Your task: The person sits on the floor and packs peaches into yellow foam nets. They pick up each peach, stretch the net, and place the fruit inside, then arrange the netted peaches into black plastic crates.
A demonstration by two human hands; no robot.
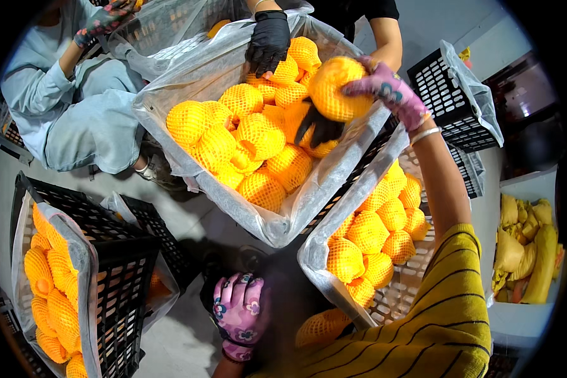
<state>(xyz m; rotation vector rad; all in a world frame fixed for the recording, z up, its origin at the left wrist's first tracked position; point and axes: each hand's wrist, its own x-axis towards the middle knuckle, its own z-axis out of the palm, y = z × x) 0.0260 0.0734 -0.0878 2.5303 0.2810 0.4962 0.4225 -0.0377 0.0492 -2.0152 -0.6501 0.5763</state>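
Observation:
My right hand (pixel 382 87), in a purple flowered glove, grips a round item in a yellow foam net sleeve (pixel 338 90). It holds this above the right side of a large crate with a white fabric liner (pixel 170 158). Several similarly sleeved round items (pixel 260 137) are heaped inside that crate; the sleeves hide what they cover. My left hand (pixel 240 307), in a matching glove, is low in front of me with its back up and fingers curled down. Its palm is hidden, and dark clothing seems to lie beneath it.
A co-worker's black-gloved hands (pixel 268 45) reach into the large crate. Another person (pixel 90 113) sits at left. Sleeved items fill a lined crate (pixel 312 264) beside my right arm and a black crate (pixel 123 283) at left. Stacked crates (pixel 446 94) and a yellow-filled bin (pixel 524 250) stand right.

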